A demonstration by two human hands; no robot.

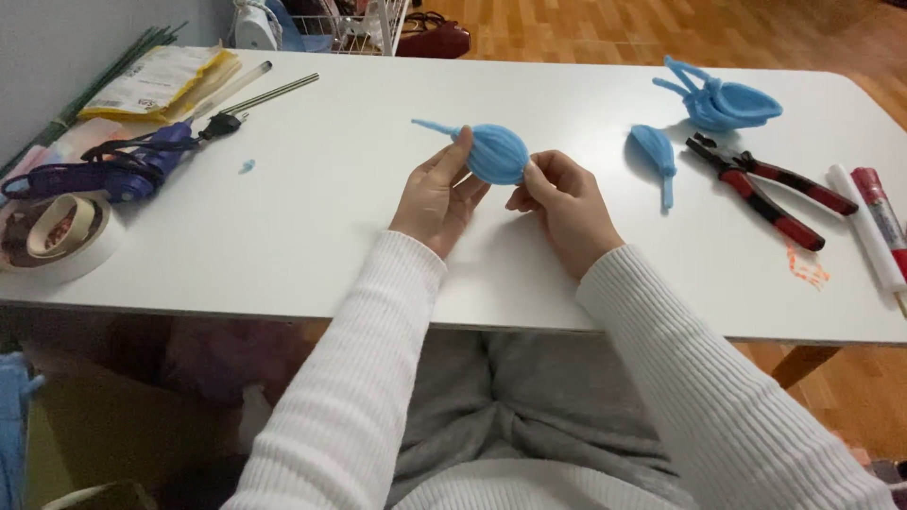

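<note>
A light blue petal shape made of fuzzy pipe cleaner (496,151) is held up over the white table (331,217), its thin stem pointing left. My left hand (436,196) grips its left side with thumb and fingers. My right hand (562,203) pinches its right lower edge. Both arms wear white ribbed sleeves. A single finished blue petal (655,151) lies on the table to the right. Further back right rests a small pile of blue petals (723,99).
Red-and-black pliers (765,189) and glue sticks (874,227) lie at the right. At the left are a purple glue gun (113,170), rolls of tape (57,231), green wire stems (104,80), a yellow packet (161,80) and thin rods (274,93). Wooden floor lies beyond.
</note>
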